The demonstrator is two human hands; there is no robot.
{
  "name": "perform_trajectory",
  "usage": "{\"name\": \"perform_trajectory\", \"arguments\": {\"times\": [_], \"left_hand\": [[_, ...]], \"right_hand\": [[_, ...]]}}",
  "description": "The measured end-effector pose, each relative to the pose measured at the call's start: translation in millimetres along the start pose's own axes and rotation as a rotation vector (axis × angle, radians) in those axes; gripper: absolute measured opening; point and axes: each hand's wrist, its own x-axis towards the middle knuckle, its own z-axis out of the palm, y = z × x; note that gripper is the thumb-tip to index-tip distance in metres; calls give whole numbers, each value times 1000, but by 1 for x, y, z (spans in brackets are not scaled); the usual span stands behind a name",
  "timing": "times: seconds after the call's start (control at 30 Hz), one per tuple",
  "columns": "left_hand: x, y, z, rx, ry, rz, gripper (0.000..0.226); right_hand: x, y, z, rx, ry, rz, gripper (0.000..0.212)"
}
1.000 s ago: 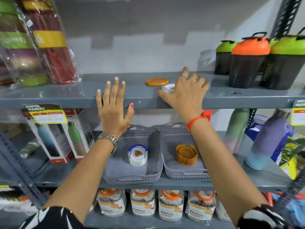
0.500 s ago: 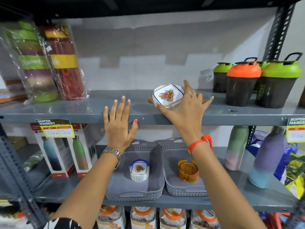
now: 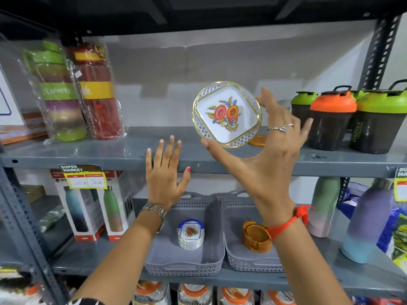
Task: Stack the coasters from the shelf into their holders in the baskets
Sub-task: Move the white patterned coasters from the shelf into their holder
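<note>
My right hand (image 3: 266, 155) holds a round white coaster (image 3: 226, 114) with a gold rim and a flower print, lifted above the upper shelf and tilted toward me, pinched between thumb and fingers. An orange coaster (image 3: 257, 141) lies on the upper shelf (image 3: 110, 150), partly hidden behind the white one. My left hand (image 3: 165, 175) rests flat and empty against the shelf's front edge. Below, the left grey basket (image 3: 211, 230) holds a holder with white floral coasters (image 3: 191, 234). The right grey basket (image 3: 233, 249) holds an orange holder with orange coasters (image 3: 255, 237).
Shaker bottles with green and orange lids (image 3: 332, 119) stand on the upper shelf at right. Wrapped bottles (image 3: 94, 91) stand at left. Pastel bottles (image 3: 367, 219) stand right of the baskets, boxed bottles (image 3: 92, 212) to their left. Jars (image 3: 193, 293) fill the bottom shelf.
My right hand has lifted the white floral coaster off the upper shelf and raised it, tilting its face toward me. My left hand has stayed at the shelf edge.
</note>
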Motion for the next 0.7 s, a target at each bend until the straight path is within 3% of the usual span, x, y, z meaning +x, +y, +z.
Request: {"name": "perform_trajectory", "arguments": {"times": [0.17,0.33,0.53,0.7], "left_hand": [[0,-8,0,47,-20,41,68],[-2,-9,5,107,42,45,59],[-1,-8,13,65,123,27,62],[1,-10,21,91,188,26,62]], "right_hand": [[-39,13,1,68,-99,-8,95],[-119,44,13,163,-374,2,81],[-202,89,81,-65,-880,478,80],[-237,99,130,-125,-1132,597,66]]}}
